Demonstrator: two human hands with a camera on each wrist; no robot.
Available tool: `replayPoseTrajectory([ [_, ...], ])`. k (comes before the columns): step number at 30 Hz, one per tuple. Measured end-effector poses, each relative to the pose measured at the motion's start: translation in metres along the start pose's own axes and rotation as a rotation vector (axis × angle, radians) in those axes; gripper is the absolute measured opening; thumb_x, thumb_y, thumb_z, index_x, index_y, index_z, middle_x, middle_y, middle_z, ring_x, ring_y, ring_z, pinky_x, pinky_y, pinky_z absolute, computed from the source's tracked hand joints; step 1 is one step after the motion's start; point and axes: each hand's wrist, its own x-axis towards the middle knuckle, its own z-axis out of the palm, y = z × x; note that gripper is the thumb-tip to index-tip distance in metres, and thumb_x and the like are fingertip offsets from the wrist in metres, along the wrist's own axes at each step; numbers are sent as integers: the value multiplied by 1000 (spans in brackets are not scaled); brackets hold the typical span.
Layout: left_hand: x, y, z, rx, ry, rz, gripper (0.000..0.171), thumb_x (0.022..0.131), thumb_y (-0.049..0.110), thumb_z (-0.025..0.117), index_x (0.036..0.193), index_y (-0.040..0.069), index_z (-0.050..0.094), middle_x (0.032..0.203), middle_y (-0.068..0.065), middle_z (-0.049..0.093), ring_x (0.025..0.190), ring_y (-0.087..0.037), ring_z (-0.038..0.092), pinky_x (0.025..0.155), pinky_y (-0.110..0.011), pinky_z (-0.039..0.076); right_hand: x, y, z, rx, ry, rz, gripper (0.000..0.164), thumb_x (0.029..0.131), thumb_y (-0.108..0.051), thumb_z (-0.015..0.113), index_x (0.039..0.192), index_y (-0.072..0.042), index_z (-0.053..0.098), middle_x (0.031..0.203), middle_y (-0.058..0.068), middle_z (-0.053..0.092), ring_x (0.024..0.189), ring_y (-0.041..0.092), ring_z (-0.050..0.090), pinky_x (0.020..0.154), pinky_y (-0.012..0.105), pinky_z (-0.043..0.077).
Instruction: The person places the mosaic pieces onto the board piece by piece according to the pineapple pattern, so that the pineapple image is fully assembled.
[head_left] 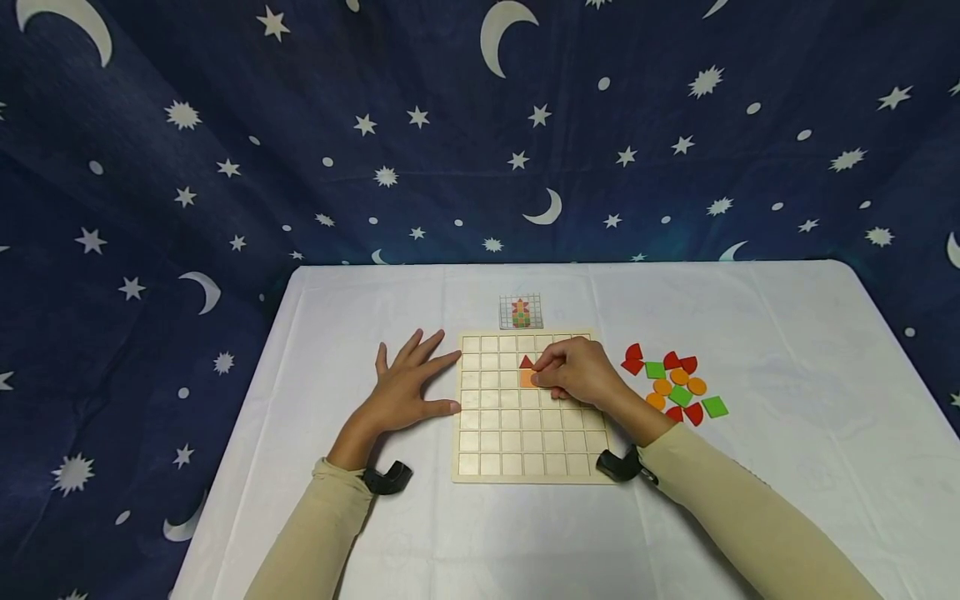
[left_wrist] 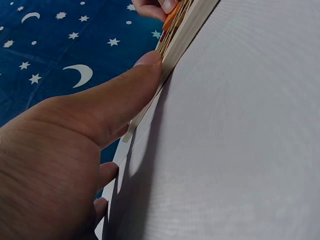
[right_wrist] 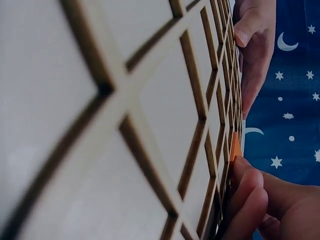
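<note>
Right-hand fingers point(head_left: 552, 363) pinch the orange square point(head_left: 527, 378) by its right edge.

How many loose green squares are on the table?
3, all right of the grid board: the back-left green square, the middle one, the front-right one.

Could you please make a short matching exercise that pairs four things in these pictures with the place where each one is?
Things:
1. card
2. left hand
3. triangle
4. green squares

Places:
A. on the board
B. to the right of the board
C. just beyond the board's far edge
D. at the board's left edge

Right pairs: 1-C, 2-D, 3-A, 4-B
</note>
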Motion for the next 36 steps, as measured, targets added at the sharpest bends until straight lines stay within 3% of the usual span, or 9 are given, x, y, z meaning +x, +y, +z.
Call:
replayPoseTrajectory([
  [6, 0, 0, 0, -8, -1, 0, 86, 81, 62, 77, 154, 32, 47, 171, 0, 22, 160, -33, 7, 114, -76, -13, 0, 1, 1, -8, 12, -18, 7, 82, -14, 86, 85, -13, 80, 63, 2, 69, 48, 15, 62, 49, 25, 51],
  [15, 0, -1, 0, -3, 0, 0, 85, 81, 62, 77, 155, 32, 46, 172, 0, 21, 160, -33, 6, 113, -77, -13, -2, 0, -2, 31, -23, 25, 12, 81, -13, 86, 91, -11, 80, 69, 3, 71, 53, 16, 66, 52, 26, 54],
  [28, -1, 0, 0, -6, 2, 8, 85, 81, 61, 77, 155, 31, 47, 172, 0, 21, 160, -34, 7, 113, -77, -13, -4, 2, -2, 11, -22, -17, 11, 82, -14, 86, 91, -11, 80, 65, 3, 71, 51, 16, 64, 51, 26, 54],
  [36, 0, 0, 0, -8, 2, 4, 85, 81, 61, 77, 154, 31, 47, 172, 0, 21, 160, -34, 7, 113, -77, -12, -12, 5, -25, 53, 17, 57, 19, 85, -21, 84, 101, -10, 80, 79, 7, 76, 64, 20, 70, 59, 28, 58],
])
